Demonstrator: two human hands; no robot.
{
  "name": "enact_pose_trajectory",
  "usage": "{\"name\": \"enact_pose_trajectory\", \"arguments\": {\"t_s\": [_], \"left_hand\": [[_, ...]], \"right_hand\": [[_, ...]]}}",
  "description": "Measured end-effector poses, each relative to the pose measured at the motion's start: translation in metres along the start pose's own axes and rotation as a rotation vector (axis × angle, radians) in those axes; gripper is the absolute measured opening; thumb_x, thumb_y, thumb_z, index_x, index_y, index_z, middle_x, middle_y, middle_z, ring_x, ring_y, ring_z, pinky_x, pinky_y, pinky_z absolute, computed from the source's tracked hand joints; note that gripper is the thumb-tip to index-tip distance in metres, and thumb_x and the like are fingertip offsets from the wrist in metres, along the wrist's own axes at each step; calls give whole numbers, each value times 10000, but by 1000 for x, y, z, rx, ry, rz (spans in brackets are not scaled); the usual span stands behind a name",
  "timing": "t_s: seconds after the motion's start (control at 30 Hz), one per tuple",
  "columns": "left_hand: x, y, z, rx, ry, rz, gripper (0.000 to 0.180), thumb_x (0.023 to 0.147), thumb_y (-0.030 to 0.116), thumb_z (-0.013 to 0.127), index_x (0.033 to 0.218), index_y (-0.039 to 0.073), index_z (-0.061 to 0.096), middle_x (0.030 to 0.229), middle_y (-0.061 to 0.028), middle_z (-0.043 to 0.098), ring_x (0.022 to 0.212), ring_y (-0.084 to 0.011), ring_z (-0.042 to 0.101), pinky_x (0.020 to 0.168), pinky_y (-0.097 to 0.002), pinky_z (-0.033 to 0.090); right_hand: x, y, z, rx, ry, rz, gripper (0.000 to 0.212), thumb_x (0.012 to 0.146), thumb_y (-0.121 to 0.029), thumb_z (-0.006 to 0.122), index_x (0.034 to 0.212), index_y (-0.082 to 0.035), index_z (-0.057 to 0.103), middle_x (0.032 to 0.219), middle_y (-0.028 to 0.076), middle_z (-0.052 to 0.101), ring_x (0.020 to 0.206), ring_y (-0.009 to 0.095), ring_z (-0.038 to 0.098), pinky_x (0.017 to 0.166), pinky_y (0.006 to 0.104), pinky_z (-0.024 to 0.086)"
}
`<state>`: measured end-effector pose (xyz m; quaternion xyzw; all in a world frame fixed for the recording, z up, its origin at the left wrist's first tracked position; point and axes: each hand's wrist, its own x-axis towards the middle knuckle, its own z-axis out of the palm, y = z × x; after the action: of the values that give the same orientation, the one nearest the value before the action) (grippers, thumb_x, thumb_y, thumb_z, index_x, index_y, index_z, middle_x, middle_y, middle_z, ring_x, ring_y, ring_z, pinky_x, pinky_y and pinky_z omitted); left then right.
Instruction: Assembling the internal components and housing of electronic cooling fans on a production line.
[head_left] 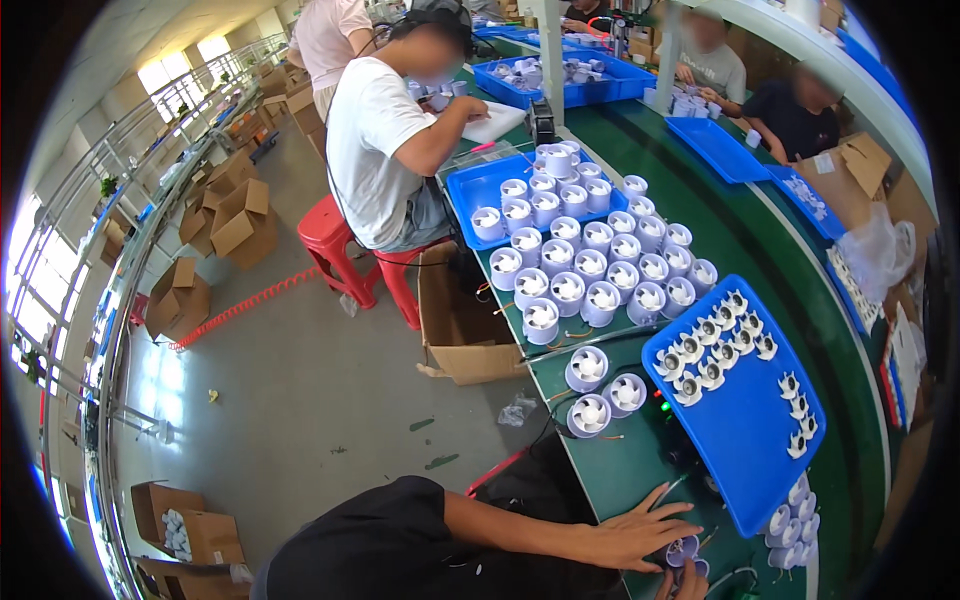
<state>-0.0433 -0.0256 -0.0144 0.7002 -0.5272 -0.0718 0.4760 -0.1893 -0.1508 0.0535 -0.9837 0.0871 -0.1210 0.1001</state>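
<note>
The green table [610, 475] carries a blue tray [745, 425]. Near it, the left hand [632, 535], fingers spread wide, and the right hand [686, 588] (partly cut by the lower edge) meet at a small lavender cup [682, 549]; the right's grip I cannot tell.

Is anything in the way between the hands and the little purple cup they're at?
Nothing that I can see. The left hand and right hand are right at the purple cup. The blue tray with white fan wheels is beyond the left hand, not between.
</note>
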Motion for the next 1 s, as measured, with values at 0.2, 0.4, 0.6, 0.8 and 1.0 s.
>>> {"name": "enact_pose_trajectory", "arguments": {"t_s": [0.2,0.4,0.6,0.8,1.0], "left_hand": [[1,-8,-9,-118,-95,-43,650,757,218,769,1276,21,431,1279,-162,494,1367,-321,362,1195,-628,54],[-1,2,-9,-134,-8,-73,625,694,166,794,1211,33,470,1166,-143,519,1233,-298,476,1209,-574,119],[-1,-4,-1,-94,22,-63,659,764,304,778,1286,54,463,1245,-156,505,1320,-357,392,1191,-574,162],[3,8,-29,57,58,-94,701,767,345,766,1340,47,494,1288,-185,529,1282,-392,425,1121,-627,224],[9,1,-29,88,-6,-140,640,685,162,843,1249,59,561,1241,-106,600,1294,-350,463,1149,-575,214]], "right_hand": [[4,-20,-5,-98,305,253,589,878,-346,754,1352,-65,545,1151,170,539,1071,385,532,963,473,447],[4,-29,8,103,117,369,676,899,-305,727,1429,-10,428,1364,247,482,1225,397,502,1093,533,338],[12,-38,8,235,127,565,689,878,-234,755,1418,30,419,1370,247,496,1258,393,499,1034,464,441],[-11,-11,40,638,310,602,858,749,14,751,1484,10,307,1406,204,458,1311,314,441,1128,396,307],[-39,32,15,390,593,505,733,789,-281,811,1372,-4,463,1361,180,494,1255,343,480,1073,436,372]]}}
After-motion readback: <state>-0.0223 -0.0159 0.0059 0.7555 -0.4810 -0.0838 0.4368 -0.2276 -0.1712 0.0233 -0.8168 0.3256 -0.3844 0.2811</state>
